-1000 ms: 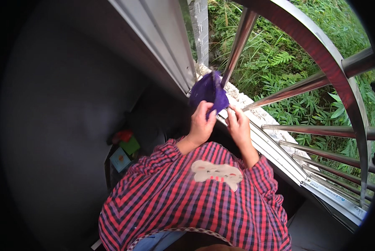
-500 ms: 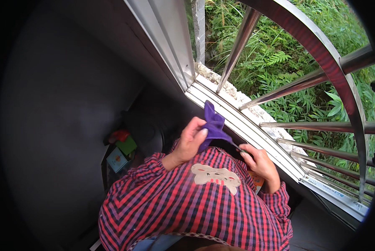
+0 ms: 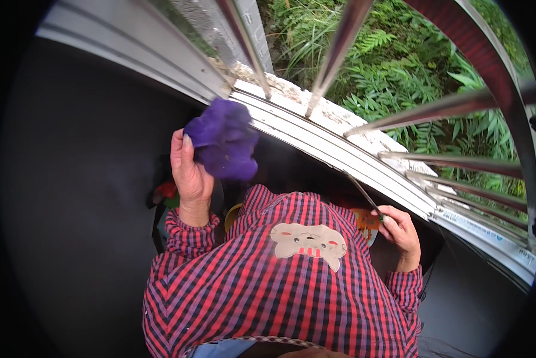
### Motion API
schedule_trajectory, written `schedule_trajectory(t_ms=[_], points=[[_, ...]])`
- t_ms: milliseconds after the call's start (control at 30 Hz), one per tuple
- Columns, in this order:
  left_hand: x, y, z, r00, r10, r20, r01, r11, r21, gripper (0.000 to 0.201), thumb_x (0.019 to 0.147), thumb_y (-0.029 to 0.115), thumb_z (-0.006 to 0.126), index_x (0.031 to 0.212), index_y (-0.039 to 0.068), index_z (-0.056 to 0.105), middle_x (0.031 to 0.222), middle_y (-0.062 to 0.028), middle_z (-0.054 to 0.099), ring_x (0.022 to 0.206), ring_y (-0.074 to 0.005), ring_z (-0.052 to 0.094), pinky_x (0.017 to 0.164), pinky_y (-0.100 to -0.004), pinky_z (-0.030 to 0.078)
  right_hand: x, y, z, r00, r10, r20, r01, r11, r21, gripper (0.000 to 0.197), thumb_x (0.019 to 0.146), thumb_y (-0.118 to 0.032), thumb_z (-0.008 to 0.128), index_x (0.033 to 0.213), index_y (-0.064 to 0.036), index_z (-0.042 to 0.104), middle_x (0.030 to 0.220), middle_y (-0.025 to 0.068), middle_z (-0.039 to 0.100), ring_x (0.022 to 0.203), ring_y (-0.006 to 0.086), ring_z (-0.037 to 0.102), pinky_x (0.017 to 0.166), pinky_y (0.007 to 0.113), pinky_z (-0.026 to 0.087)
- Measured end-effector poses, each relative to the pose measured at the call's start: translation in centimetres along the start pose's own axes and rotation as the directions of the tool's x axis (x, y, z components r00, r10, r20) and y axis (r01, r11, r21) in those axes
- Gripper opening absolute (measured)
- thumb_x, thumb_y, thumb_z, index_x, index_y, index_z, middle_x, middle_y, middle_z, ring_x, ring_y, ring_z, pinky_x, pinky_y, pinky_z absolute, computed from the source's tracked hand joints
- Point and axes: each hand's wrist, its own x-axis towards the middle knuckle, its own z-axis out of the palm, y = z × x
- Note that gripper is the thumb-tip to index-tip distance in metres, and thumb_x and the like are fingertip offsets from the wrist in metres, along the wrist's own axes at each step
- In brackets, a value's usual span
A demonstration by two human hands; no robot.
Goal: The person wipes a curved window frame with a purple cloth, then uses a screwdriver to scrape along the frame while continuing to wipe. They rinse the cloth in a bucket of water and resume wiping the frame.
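A crumpled purple cloth (image 3: pixel 227 142) hangs from my left hand (image 3: pixel 191 176), pinched between thumb and fingers near the left end of the window sill. The cloth is slightly blurred. On the other side, my right hand (image 3: pixel 401 234) is closed around the near end of a thin dark rod (image 3: pixel 361 192). Its slim tip points up and left, toward the window track. What sort of tool the rod is, I cannot make out. Cloth and rod are well apart.
A white sliding-window track (image 3: pixel 303 146) runs diagonally ahead of me. Metal bars (image 3: pixel 339 53) and a curved metal band (image 3: pixel 486 65) stand outside it, before green plants (image 3: pixel 393 71). Red and green items (image 3: pixel 167 192) lie in shadow at left; an orange printed thing (image 3: pixel 366 221) is beside my right hand.
My left hand has carried the cloth left and up, away from the rod. My right hand has shifted slightly right with the rod, which now shows along its length. The view has turned.
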Motion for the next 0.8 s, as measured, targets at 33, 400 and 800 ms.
schedule_trajectory(t_ms=[33, 400, 800], points=[[0.8, -0.8, -0.8, 0.999, 0.008, 0.052, -0.014, 0.992, 0.123, 0.018, 0.107, 0.016, 0.058, 0.121, 0.006, 0.059, 0.119, -0.0057, 0.067, 0.110, -0.0154, 0.063, 0.098, -0.0343, 0.052, 0.4, 0.7, 0.5, 1.000, -0.003, 0.004, 0.003, 1.000, -0.025, 0.025, 0.104, -0.014, 0.058, 0.119, 0.0051, 0.065, 0.084, -0.0004, 0.058, 0.055, 0.0033, 0.038, 0.050, 0.020, 0.028], [-3.6, -20.9, 10.2, 0.482, -0.205, 0.852, -0.750, 0.406, 0.522, 0.022, 0.087, 0.010, 0.072, 0.109, 0.009, 0.070, 0.104, -0.0084, 0.071, 0.101, -0.0296, 0.068, 0.090, -0.0409, 0.053, 0.3, 6.0, -2.2, 0.961, -0.165, -0.222, 0.063, 0.913, -0.402, 0.024, 0.105, -0.012, 0.057, 0.121, 0.0022, 0.068, 0.070, -0.0049, 0.054, 0.060, 0.0044, 0.044, 0.055, 0.023, 0.036], [9.6, -13.0, -4.9, 0.802, 0.093, 0.590, -0.573, -0.159, 0.804, 0.019, 0.089, 0.010, 0.072, 0.106, 0.004, 0.067, 0.101, -0.0144, 0.068, 0.094, -0.0374, 0.065, 0.085, -0.0441, 0.052, -2.0, 9.2, -2.8, 0.948, -0.170, -0.270, 0.135, 0.981, -0.143, 0.022, 0.103, -0.006, 0.058, 0.121, 0.0007, 0.068, 0.068, -0.0027, 0.054, 0.059, 0.0041, 0.047, 0.055, 0.023, 0.038]])
